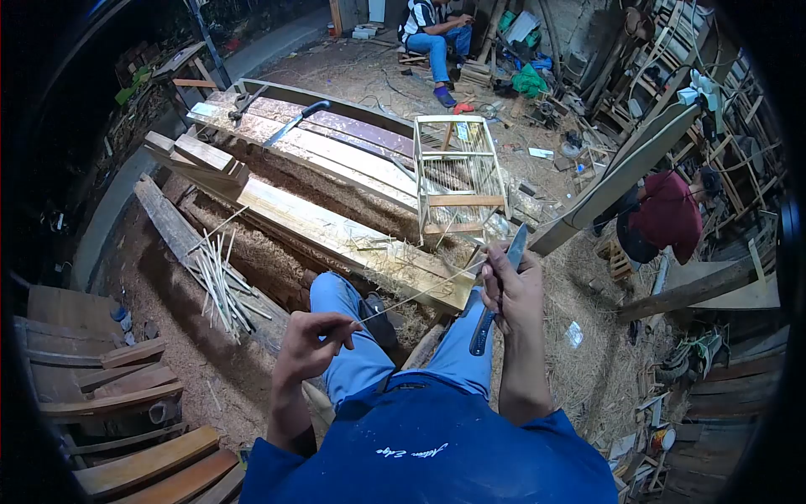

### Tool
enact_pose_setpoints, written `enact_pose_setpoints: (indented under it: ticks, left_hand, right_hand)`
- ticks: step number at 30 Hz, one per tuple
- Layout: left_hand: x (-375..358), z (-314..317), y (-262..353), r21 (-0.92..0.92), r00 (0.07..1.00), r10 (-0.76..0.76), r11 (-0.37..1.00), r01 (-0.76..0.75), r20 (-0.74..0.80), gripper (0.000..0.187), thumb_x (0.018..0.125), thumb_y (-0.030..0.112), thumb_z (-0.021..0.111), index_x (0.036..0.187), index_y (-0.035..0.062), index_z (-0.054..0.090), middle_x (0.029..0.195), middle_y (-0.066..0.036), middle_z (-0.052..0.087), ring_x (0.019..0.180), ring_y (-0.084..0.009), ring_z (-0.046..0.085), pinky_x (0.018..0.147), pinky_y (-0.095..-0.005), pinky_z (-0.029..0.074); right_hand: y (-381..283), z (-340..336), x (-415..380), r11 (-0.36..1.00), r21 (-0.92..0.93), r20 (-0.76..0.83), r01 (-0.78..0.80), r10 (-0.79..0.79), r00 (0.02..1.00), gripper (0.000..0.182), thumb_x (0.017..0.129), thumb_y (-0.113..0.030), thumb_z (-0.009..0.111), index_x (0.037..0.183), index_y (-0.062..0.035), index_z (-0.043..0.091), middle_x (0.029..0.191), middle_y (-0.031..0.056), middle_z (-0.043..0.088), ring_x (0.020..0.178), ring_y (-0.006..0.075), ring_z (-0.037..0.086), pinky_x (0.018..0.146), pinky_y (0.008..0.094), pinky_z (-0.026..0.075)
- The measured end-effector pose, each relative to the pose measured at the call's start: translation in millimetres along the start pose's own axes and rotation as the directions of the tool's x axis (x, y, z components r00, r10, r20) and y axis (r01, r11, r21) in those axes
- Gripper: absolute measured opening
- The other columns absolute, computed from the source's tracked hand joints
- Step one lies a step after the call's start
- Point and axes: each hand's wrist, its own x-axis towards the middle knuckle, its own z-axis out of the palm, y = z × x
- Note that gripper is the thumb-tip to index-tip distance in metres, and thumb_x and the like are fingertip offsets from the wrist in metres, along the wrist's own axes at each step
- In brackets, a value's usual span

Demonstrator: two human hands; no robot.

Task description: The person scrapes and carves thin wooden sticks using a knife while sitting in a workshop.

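Note:
My left hand [316, 344] is closed, pinching one end of a thin wooden strip [411, 297] over my left thigh. The strip runs up and right to my right hand [510, 290]. That hand is wrapped around a knife, its blade [517, 247] pointing up and its dark handle [481, 333] hanging below the palm. The strip's far end passes by the right fingers near the blade; exact contact is hard to see. Beneath the strip lies the end of a long wooden beam [336, 228], with fine shavings [395, 286] on it.
A bundle of thin strips [222, 290] rests on a board at left. A hand saw [295, 123] lies on the planks beyond. A wooden frame chair [460, 176] stands ahead. Two people, one seated [438, 38] and one in a red shirt [669, 214], are farther off.

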Motion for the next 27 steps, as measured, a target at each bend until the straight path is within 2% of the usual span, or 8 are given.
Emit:
enact_pose_setpoints:
  ticks: [2, 5, 7, 13, 18, 19, 20, 27]
  left_hand:
    - [1.0, 1.0, -0.3, 0.021, 1.000, 0.021, 1.000, -0.021, 0.004, 0.013, 0.090, -0.005, 0.066, 0.098, -0.0027, 0.076, 0.075, -0.008, 0.073, 0.060, -0.0066, 0.062, 0.054, -0.0231, 0.048]
    - [3.8, 3.6, -4.6, -0.149, 0.993, -0.050, 0.988, 0.033, -0.110, 0.009, 0.093, 0.003, 0.071, 0.098, -0.0034, 0.075, 0.078, -0.009, 0.074, 0.062, -0.0104, 0.065, 0.054, -0.0241, 0.050]
    - [11.2, 2.8, -1.1, -0.255, 0.958, -0.077, 0.967, 0.005, -0.276, 0.008, 0.092, 0.003, 0.072, 0.097, -0.0041, 0.074, 0.082, -0.011, 0.075, 0.063, -0.0134, 0.068, 0.056, -0.0256, 0.053]
    - [37.0, 9.2, -15.7, -0.555, 0.875, -0.092, 0.803, -0.216, -0.475, 0.020, 0.093, 0.004, 0.073, 0.111, -0.0026, 0.068, 0.088, -0.013, 0.074, 0.070, -0.0180, 0.071, 0.065, -0.0286, 0.059]
    - [58.6, 27.4, -26.0, -0.616, 0.856, -0.114, 0.742, -0.264, -0.505, 0.026, 0.095, 0.003, 0.070, 0.120, -0.0021, 0.064, 0.099, -0.014, 0.073, 0.081, -0.0186, 0.072, 0.073, -0.0301, 0.061]
    - [60.0, 32.2, -25.6, -0.641, 0.884, -0.115, 0.731, -0.234, -0.454, 0.028, 0.096, 0.004, 0.069, 0.122, -0.0020, 0.062, 0.101, -0.014, 0.072, 0.088, -0.0198, 0.073, 0.077, -0.0306, 0.062]
    - [63.2, 39.4, -26.2, -0.653, 0.893, -0.118, 0.724, -0.222, -0.434, 0.028, 0.096, 0.004, 0.068, 0.122, -0.0021, 0.062, 0.100, -0.013, 0.072, 0.089, -0.0206, 0.073, 0.078, -0.0312, 0.062]
    - [97.2, 75.4, -19.7, -0.720, 0.907, -0.165, 0.669, -0.186, -0.387, 0.026, 0.099, 0.003, 0.063, 0.124, -0.0037, 0.061, 0.099, -0.014, 0.071, 0.092, -0.0245, 0.074, 0.083, -0.0373, 0.064]
  right_hand:
    - [-1.5, 0.2, -1.6, 1.000, -0.017, -0.081, -0.008, 0.006, 0.997, 0.025, 0.099, -0.022, 0.069, 0.106, 0.0011, 0.066, 0.072, 0.0046, 0.064, 0.040, 0.0033, 0.040, 0.034, 0.0201, 0.031]
    - [2.4, -7.4, -4.7, 1.000, 0.023, -0.106, 0.015, -0.012, 0.994, 0.025, 0.098, -0.022, 0.070, 0.103, 0.0025, 0.069, 0.074, 0.0055, 0.065, 0.042, 0.0038, 0.040, 0.035, 0.0216, 0.030]
    - [4.2, -8.9, -10.1, 0.998, 0.053, -0.129, 0.016, -0.009, 0.992, 0.022, 0.097, -0.018, 0.071, 0.102, 0.0027, 0.069, 0.074, 0.0059, 0.065, 0.043, 0.0033, 0.040, 0.036, 0.0214, 0.030]
    - [16.6, -12.7, -29.7, 0.999, -0.041, -0.163, 0.027, -0.034, 0.986, 0.020, 0.096, -0.014, 0.071, 0.102, 0.0041, 0.067, 0.075, 0.0047, 0.064, 0.044, 0.0025, 0.041, 0.037, 0.0209, 0.031]
    - [40.0, -19.5, -42.3, 0.993, -0.117, -0.220, -0.027, 0.001, 0.976, 0.019, 0.096, -0.014, 0.072, 0.098, 0.0040, 0.068, 0.066, 0.0016, 0.060, 0.043, 0.0020, 0.041, 0.038, 0.0212, 0.030]
    - [42.8, -19.4, -45.4, 0.991, -0.118, -0.231, -0.064, 0.035, 0.972, 0.018, 0.096, -0.014, 0.071, 0.098, 0.0036, 0.068, 0.063, 0.0004, 0.058, 0.042, 0.0021, 0.040, 0.038, 0.0212, 0.029]
    - [45.0, -18.2, -48.9, 0.991, -0.109, -0.213, -0.077, 0.052, 0.976, 0.019, 0.097, -0.015, 0.070, 0.099, 0.0033, 0.066, 0.073, 0.0043, 0.063, 0.043, 0.0025, 0.040, 0.037, 0.0209, 0.031]
    - [60.9, -42.7, -42.4, 0.995, -0.015, -0.193, -0.101, 0.096, 0.976, 0.019, 0.100, -0.016, 0.066, 0.100, 0.0027, 0.066, 0.075, 0.0068, 0.065, 0.041, 0.0020, 0.039, 0.036, 0.0209, 0.028]
